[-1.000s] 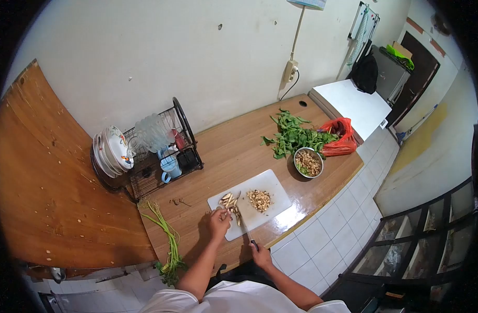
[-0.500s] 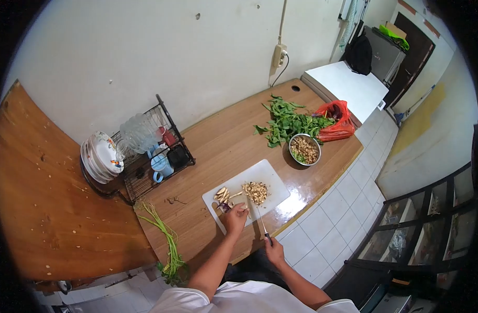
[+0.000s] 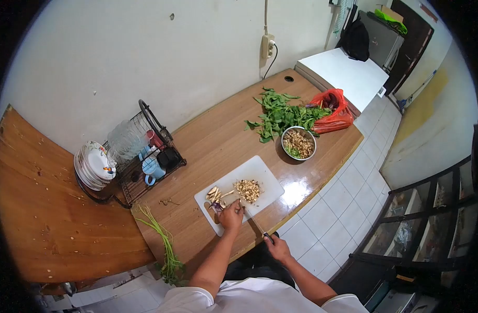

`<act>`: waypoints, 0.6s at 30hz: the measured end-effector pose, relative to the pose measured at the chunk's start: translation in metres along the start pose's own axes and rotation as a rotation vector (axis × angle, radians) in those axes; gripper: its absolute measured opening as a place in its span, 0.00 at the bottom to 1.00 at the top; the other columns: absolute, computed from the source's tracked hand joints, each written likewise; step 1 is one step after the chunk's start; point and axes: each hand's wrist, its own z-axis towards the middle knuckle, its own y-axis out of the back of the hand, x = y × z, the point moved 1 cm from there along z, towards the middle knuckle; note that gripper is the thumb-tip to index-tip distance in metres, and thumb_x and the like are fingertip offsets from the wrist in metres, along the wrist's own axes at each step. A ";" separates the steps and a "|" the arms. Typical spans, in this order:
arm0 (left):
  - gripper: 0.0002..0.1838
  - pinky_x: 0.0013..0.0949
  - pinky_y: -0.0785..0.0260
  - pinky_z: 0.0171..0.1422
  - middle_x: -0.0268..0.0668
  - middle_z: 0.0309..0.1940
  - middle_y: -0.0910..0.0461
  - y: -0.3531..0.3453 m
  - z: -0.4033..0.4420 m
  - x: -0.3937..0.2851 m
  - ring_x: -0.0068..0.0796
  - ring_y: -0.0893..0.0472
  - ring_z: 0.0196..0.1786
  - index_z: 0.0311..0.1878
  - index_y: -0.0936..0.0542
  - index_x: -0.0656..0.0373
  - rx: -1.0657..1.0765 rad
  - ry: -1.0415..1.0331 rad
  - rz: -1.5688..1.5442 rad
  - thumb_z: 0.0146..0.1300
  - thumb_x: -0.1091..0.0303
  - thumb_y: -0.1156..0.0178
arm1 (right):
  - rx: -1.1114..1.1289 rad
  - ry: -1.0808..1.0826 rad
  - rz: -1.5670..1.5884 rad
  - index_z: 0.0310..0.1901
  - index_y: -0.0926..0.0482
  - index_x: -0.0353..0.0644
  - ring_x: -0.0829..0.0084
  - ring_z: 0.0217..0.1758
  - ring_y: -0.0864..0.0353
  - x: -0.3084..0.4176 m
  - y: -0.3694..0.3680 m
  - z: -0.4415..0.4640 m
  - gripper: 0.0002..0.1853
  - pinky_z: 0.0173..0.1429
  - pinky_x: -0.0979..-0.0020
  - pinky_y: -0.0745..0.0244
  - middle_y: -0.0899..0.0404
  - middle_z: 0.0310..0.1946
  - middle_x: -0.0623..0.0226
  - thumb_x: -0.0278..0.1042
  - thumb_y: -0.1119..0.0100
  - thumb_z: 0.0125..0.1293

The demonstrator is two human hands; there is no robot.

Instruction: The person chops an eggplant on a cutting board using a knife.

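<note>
A white cutting board [image 3: 267, 177] lies on the wooden table. On it are a heap of small chopped pale-brown pieces [image 3: 248, 191], several longer pale pieces [image 3: 214, 195] and a dark purple scrap [image 3: 216, 207]. My left hand [image 3: 230, 217] is closed over the board's near side, fingertips pinched; whatever sits in them is hidden. My right hand [image 3: 277, 248] grips a knife [image 3: 258, 225] by its dark handle. The blade points up and left across the board's near edge, its tip close to my left fingertips.
A metal bowl [image 3: 298, 143] of chopped food stands beyond the board, near leafy greens [image 3: 280, 115] and a red plastic bag [image 3: 337, 117]. At left are a dish rack [image 3: 154, 136] with cups, stacked plates [image 3: 95, 166] and green stalks [image 3: 166, 245]. The table's edge [image 3: 322, 193] runs along the right.
The view has shifted slightly. The knife's blade has come closer to my left fingertips and leans further left. My left hand has turned a little, hiding the pale piece at its fingertips.
</note>
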 end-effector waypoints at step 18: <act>0.13 0.44 0.35 0.57 0.25 0.37 0.15 -0.015 -0.012 -0.011 0.32 0.19 0.48 0.47 0.09 0.43 -0.166 -0.023 0.185 0.58 0.57 0.28 | 0.223 0.161 -0.200 0.51 0.17 0.42 0.43 0.46 0.14 -0.008 0.077 0.058 0.29 0.53 0.47 0.21 0.13 0.38 0.46 0.64 0.51 0.76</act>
